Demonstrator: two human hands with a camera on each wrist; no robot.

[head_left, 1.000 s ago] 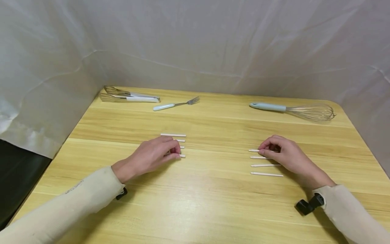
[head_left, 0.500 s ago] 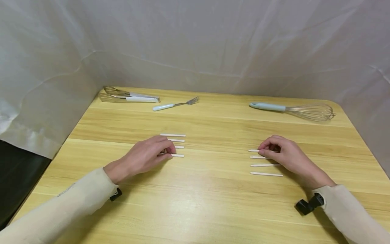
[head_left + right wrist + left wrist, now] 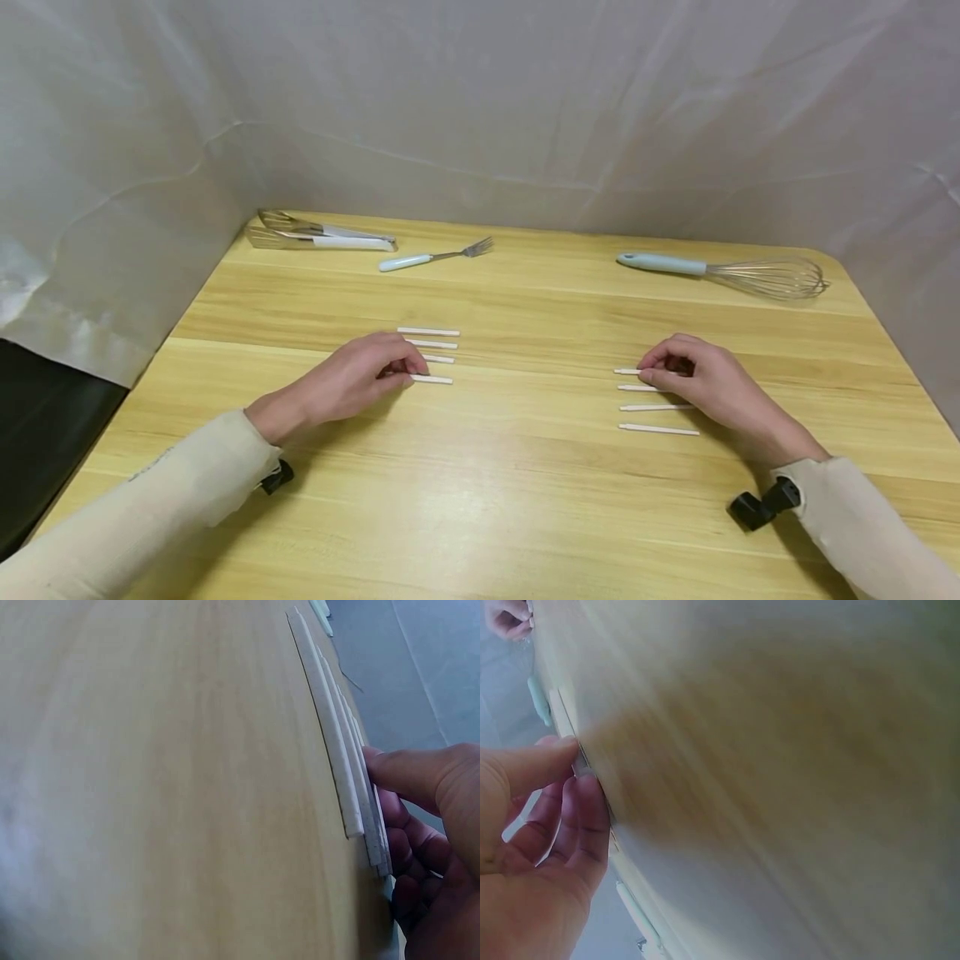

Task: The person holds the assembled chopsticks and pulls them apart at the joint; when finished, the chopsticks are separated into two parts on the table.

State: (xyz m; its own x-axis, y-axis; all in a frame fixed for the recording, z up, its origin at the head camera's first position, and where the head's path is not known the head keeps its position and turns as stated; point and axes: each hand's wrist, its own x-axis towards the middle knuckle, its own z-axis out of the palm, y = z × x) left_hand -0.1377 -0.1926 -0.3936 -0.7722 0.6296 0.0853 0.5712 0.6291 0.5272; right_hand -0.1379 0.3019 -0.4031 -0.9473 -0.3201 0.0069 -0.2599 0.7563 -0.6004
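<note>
Several thin white sticks lie in two spaced rows on the wooden table. At the left row, my left hand pinches the nearest stick close to its left end, thumb against curled fingers. Farther sticks of that row, such as the farthest stick, lie parallel to it, some partly behind the hand. My right hand pinches the farthest stick of the right row; most of that stick is hidden. The nearest right stick lies fully visible. The right wrist view shows my thumb beside the overlapping sticks.
Along the back lie metal tongs with white handles, a fork with a pale blue handle and a whisk with a pale blue handle. A grey cloth hangs behind the table's back edge.
My left hand has slid left along the nearest left stick, so more of it shows; that stick has shifted very slightly left. My right hand has stayed in place.
</note>
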